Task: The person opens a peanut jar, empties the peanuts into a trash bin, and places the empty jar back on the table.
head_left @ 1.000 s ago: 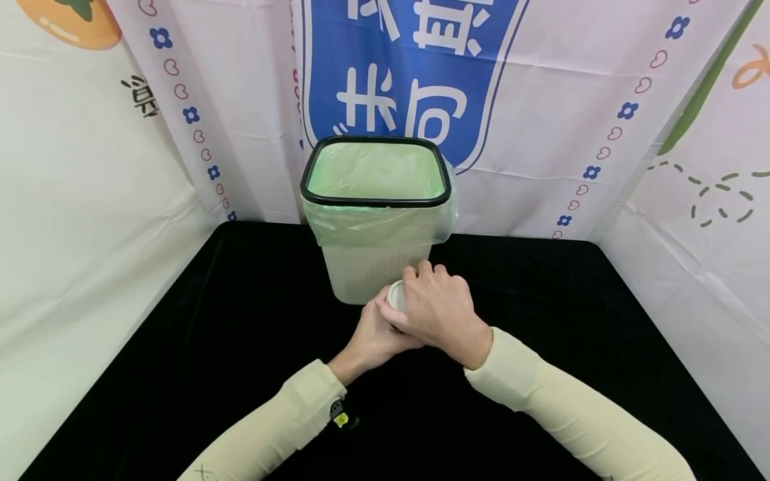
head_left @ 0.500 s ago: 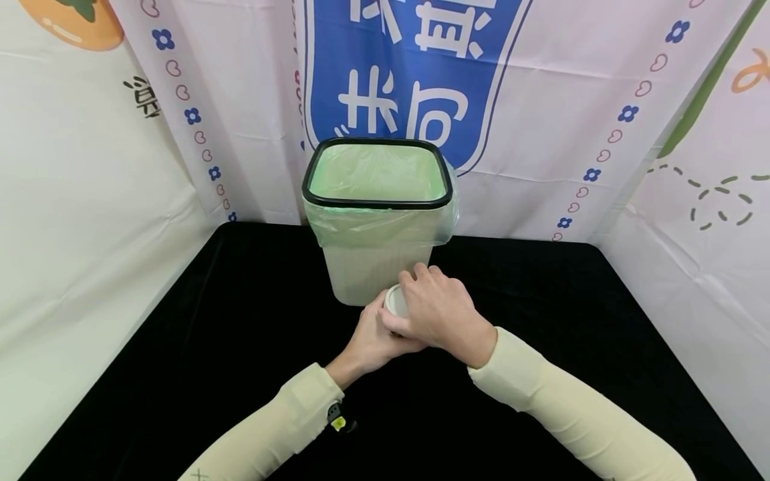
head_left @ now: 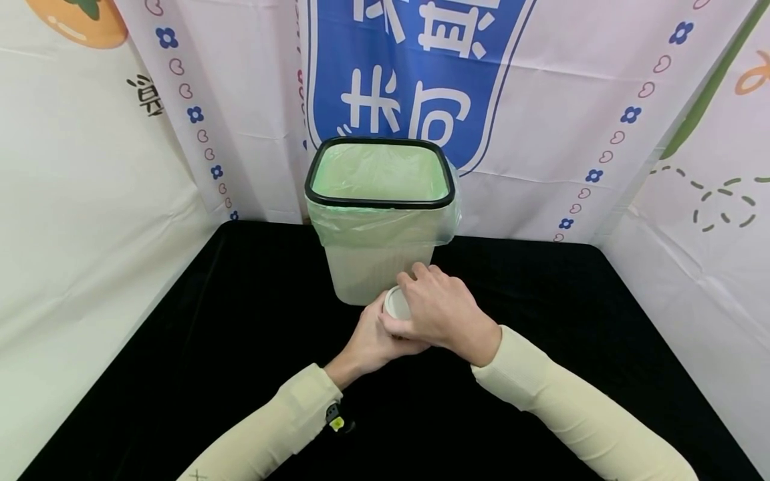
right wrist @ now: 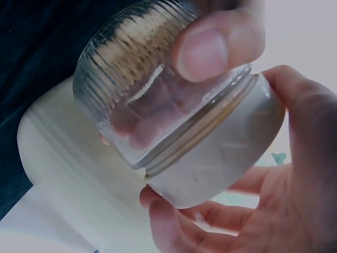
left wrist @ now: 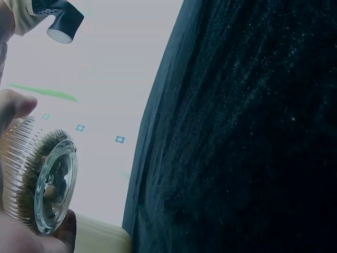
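A ribbed clear glass jar (right wrist: 142, 84) with a white lid (right wrist: 221, 147) is held between both hands, tilted in the right wrist view. My left hand (head_left: 368, 342) grips the glass body, its thumb across the side. Around the lid curl the fingers of my right hand (head_left: 448, 312). Some tan, grainy contents show through the glass. The left wrist view has the jar's round base (left wrist: 56, 184), with darker contents behind it. From the head view, only part of the lid's top shows; the hands hide the glass. A thin gap line runs between lid and glass.
Just beyond the hands stands a pale bin (head_left: 379, 274) with a black rim (head_left: 379, 202) and a green liner bag (head_left: 385, 227) folded over it. Black cloth (head_left: 252, 321) covers the table. Printed white curtains (head_left: 541, 120) enclose the back and sides.
The right hand has turned slightly on the lid, and a bit more of the lid's top shows. Both hands stay on the jar in front of the bin. The head view has shifted slightly.
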Tool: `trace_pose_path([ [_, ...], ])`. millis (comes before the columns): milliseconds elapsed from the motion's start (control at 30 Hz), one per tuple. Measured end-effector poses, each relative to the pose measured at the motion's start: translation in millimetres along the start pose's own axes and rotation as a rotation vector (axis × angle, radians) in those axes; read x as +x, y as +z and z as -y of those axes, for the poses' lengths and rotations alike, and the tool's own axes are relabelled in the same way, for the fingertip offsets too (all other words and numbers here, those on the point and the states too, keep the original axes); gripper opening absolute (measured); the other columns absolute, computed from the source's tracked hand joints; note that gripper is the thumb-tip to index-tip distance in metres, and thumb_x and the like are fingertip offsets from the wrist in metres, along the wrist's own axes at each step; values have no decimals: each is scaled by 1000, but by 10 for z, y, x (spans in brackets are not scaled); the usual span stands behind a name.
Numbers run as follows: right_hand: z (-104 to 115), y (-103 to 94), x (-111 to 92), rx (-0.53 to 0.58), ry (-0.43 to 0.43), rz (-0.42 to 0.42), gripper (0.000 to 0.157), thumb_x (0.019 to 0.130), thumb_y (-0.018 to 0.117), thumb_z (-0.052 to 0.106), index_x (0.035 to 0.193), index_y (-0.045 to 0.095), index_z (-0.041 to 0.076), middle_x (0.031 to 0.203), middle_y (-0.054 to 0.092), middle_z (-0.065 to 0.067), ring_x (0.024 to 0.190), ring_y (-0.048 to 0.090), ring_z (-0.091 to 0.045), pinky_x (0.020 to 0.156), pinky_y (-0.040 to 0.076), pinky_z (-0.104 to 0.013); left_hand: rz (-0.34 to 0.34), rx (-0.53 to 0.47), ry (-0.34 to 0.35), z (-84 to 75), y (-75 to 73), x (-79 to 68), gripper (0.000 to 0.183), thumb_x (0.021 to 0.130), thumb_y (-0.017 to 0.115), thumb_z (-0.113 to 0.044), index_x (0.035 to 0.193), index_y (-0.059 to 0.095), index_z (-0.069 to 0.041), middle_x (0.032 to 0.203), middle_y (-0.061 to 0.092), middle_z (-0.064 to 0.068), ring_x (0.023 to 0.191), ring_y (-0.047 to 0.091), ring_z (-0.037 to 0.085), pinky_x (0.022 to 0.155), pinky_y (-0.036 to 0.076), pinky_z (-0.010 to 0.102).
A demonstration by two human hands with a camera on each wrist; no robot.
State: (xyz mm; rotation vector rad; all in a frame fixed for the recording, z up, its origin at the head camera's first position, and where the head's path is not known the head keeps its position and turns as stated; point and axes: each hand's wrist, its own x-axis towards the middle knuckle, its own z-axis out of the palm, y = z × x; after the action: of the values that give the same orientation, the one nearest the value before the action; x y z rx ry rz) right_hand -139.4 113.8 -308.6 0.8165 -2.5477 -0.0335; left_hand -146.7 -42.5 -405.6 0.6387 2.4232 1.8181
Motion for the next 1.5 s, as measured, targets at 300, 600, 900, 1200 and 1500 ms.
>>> trace_pose_path([
  [300,-23,20,-4,24,-40,29,53,84,68,62,97,71,11,89,66,-8,75,65,-27,55,58,-40,48,-38,25,34,-21,-14,87,82,91,-21,155,44,-12,144,62,8,121,66,26,97,59,41],
  [600,-21,-8,-4,-21,-35,15,56,84,65,67,95,71,12,87,67,-8,71,65,-26,49,55,-42,51,-62,35,50,-9,-19,87,83,91,-21,155,44,-11,144,61,10,121,65,27,97,59,41],
  [900,70,-74,-5,-89,98,-5,62,96,58,69,84,68,9,77,63,-9,64,61,-29,44,50,-43,-37,10,30,50,34,-3,81,77,95,-22,145,53,-9,138,66,6,119,67,22,101,57,41],
  [1200,175,-37,-15,-133,196,-82,68,92,63,70,72,66,6,68,61,-11,57,60,-30,42,48,-41,-111,27,19,20,83,4,78,75,95,-20,140,55,-4,133,67,11,117,68,25,100,58,42],
  [1500,182,-4,35,-114,204,-7,62,96,61,62,73,68,5,70,62,-12,60,61,-30,43,50,-42,-76,23,14,0,63,19,77,79,93,-21,144,53,-7,134,66,7,115,67,21,98,58,37],
])
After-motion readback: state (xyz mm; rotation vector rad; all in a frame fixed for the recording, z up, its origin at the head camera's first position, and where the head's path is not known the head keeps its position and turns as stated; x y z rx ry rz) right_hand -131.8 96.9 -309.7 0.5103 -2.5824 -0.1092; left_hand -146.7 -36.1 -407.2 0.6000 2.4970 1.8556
